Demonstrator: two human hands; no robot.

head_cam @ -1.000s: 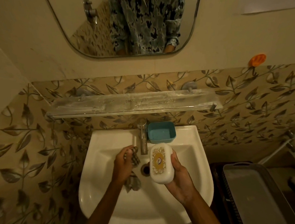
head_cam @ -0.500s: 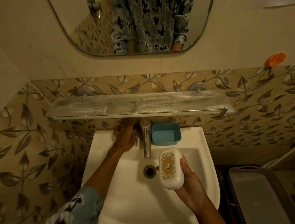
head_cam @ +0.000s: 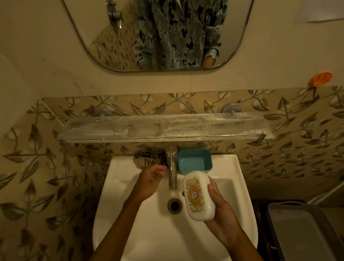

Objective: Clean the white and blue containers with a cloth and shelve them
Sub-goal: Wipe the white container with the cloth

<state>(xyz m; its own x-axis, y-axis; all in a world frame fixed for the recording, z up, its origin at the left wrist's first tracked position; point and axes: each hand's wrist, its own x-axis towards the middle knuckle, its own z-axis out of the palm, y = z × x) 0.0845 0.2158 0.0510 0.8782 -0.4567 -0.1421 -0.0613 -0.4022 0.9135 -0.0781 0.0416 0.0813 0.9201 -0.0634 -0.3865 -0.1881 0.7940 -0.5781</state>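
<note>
My right hand [head_cam: 220,215] holds the white container [head_cam: 198,196], an oval box with a gold ornament on its lid, over the right side of the sink basin. The blue container [head_cam: 195,161] sits open on the sink's back ledge, just right of the tap. A dark patterned cloth [head_cam: 149,157] lies on the back ledge left of the tap. My left hand [head_cam: 150,180] hovers over the basin just in front of the cloth, fingers apart and holding nothing. The glass shelf [head_cam: 163,128] runs along the wall above the sink.
A metal tap [head_cam: 172,169] rises between my hands above the drain [head_cam: 174,205] of the white sink [head_cam: 124,217]. A mirror [head_cam: 96,28] hangs above the shelf. A grey lidded basket [head_cam: 302,234] stands to the right of the sink. An orange hook [head_cam: 321,78] sticks to the wall.
My left hand carried the cloth to the back ledge left of the tap, let it go and drew back over the basin. My right hand kept hold of the white container.
</note>
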